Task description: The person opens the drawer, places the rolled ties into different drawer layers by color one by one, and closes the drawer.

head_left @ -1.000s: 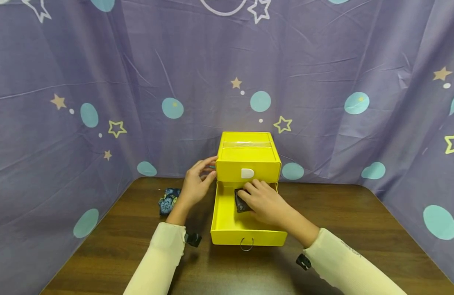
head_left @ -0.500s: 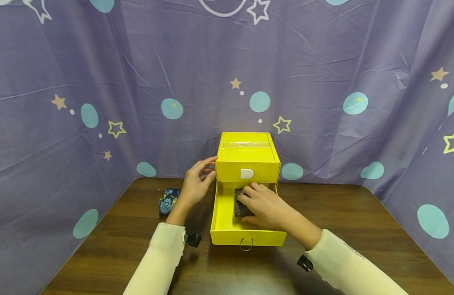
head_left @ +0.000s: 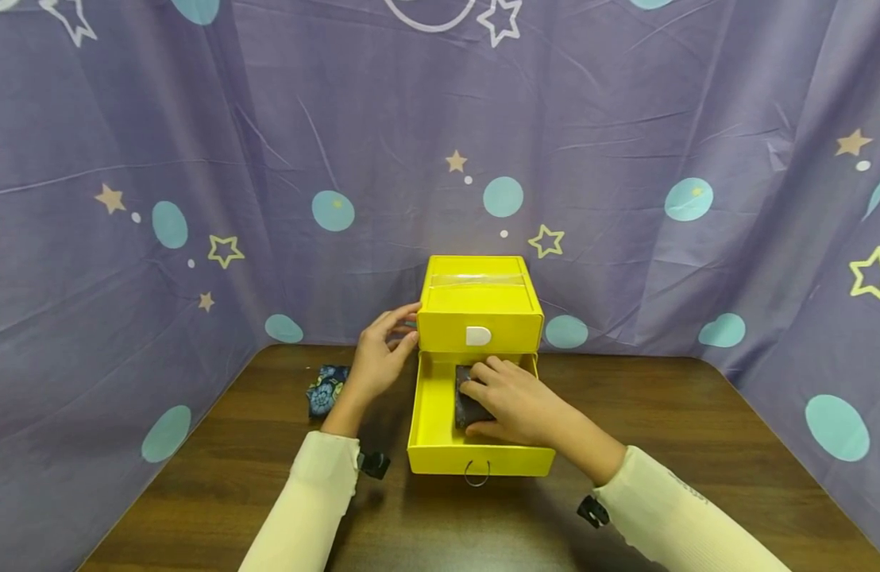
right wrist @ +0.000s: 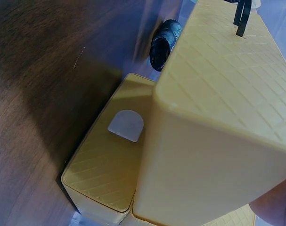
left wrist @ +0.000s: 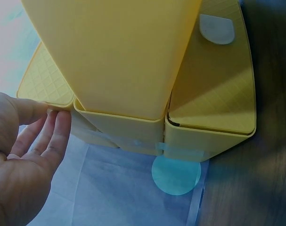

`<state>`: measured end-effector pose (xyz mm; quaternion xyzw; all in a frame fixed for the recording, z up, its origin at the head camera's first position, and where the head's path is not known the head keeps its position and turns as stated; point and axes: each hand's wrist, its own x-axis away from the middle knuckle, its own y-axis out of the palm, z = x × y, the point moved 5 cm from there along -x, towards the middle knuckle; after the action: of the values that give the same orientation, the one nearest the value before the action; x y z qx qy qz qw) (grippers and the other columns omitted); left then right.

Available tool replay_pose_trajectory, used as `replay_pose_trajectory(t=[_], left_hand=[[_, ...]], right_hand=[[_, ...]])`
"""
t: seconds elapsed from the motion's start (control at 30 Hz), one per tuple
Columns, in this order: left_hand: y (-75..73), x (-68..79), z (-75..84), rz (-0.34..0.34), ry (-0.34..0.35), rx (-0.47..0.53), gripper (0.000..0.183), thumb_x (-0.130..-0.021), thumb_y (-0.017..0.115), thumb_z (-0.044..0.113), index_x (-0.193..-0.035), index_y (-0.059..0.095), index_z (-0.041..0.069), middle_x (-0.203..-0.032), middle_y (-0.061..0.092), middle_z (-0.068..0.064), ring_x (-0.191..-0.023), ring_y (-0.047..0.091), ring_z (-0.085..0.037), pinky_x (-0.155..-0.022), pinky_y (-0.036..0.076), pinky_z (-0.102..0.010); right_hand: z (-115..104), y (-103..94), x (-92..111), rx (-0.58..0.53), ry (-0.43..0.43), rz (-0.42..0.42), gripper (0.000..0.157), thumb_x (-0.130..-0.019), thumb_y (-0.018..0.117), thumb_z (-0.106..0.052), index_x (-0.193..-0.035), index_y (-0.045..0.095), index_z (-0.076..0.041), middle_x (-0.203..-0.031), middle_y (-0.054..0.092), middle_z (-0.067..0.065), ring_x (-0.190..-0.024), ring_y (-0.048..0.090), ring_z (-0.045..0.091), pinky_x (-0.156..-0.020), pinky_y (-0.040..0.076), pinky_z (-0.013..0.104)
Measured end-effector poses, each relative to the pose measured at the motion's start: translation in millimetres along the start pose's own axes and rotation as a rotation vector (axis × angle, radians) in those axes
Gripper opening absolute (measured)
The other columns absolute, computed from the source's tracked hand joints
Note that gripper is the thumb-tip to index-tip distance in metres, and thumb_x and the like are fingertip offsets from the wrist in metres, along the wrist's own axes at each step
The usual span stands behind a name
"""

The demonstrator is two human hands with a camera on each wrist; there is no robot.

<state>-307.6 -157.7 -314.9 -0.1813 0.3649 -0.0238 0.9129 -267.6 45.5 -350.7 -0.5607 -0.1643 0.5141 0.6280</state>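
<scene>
My left hand (head_left: 381,353) touches the left side of a yellow drawer unit (head_left: 483,300), near its top front corner. The left wrist view has the thumb and fingertips at the edge of the uppermost drawer (left wrist: 46,80). Below it, the middle drawer (head_left: 480,461) stands pulled out. Inside it my right hand (head_left: 519,401) holds a dark folded cloth (head_left: 467,411), fingers over the top and thumb at the near edge; part of the cloth is hidden by the hand. Only a bit of the right hand (right wrist: 274,205) shows in the right wrist view.
Left of the unit a blue flower-patterned folded cloth (head_left: 327,391) lies on the brown wooden table (head_left: 647,413), partly behind the left wrist. A shut bottom drawer (left wrist: 213,84) carries a white tab (left wrist: 217,29). A purple patterned curtain (head_left: 597,262) hangs close behind.
My right hand has shifted slightly toward the drawer front, its thumb now showing, and more of the dark cloth is visible. The left hand has stayed in place.
</scene>
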Motion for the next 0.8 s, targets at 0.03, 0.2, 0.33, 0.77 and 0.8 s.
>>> replay_pose_trajectory(t=[0.03, 0.2, 0.33, 0.77, 0.8], left_hand=[[0.1, -0.1, 0.0, -0.001, 0.0, 0.001, 0.044, -0.1, 0.06, -0.006, -0.143, 0.057, -0.001, -0.126, 0.06, -0.024, -0.112, 0.064, -0.042, -0.089, 0.058, -0.056], [0.4, -0.7, 0.0, 0.002, -0.006, 0.007, 0.044, -0.099, 0.06, -0.007, -0.143, 0.058, 0.0, -0.126, 0.06, -0.024, -0.112, 0.064, -0.043, -0.09, 0.058, -0.056], [0.4, -0.3, -0.1, 0.005, -0.007, 0.005, 0.044, -0.099, 0.061, -0.008, -0.142, 0.058, 0.0, -0.126, 0.06, -0.024, -0.111, 0.064, -0.043, -0.089, 0.058, -0.056], [-0.2, 0.7, 0.9, 0.005, -0.007, 0.012, 0.043, -0.099, 0.061, -0.007, -0.142, 0.058, -0.001, -0.126, 0.06, -0.024, -0.111, 0.063, -0.044, -0.09, 0.057, -0.058], [-0.4, 1.0, 0.9, 0.006, -0.006, 0.014, 0.043, -0.099, 0.061, -0.007, -0.143, 0.058, -0.001, -0.126, 0.06, -0.024, -0.112, 0.063, -0.044, -0.09, 0.057, -0.059]], right_hand=[[0, 0.3, 0, 0.002, -0.001, 0.0, 0.053, -0.088, 0.076, -0.056, -0.118, 0.069, -0.013, -0.106, 0.059, 0.002, -0.094, 0.052, 0.021, -0.078, 0.05, 0.034], [1, 1.5, 1, 0.008, -0.002, -0.005, 0.05, -0.091, 0.072, -0.057, -0.118, 0.07, -0.014, -0.105, 0.058, 0.0, -0.092, 0.052, 0.019, -0.075, 0.049, 0.033], [0, -0.3, 1, 0.005, 0.002, -0.004, 0.049, -0.093, 0.07, -0.057, -0.118, 0.07, -0.016, -0.105, 0.059, 0.0, -0.092, 0.052, 0.019, -0.077, 0.048, 0.034], [-5, -26.3, -1, 0.021, 0.0, 0.096, 0.045, -0.094, 0.073, -0.048, -0.123, 0.067, -0.013, -0.106, 0.062, 0.0, -0.095, 0.056, 0.021, -0.081, 0.051, 0.036], [-6, -28.4, -1, 0.022, -0.004, 0.102, 0.045, -0.094, 0.073, -0.047, -0.123, 0.067, -0.013, -0.106, 0.062, 0.0, -0.095, 0.056, 0.021, -0.081, 0.051, 0.036]])
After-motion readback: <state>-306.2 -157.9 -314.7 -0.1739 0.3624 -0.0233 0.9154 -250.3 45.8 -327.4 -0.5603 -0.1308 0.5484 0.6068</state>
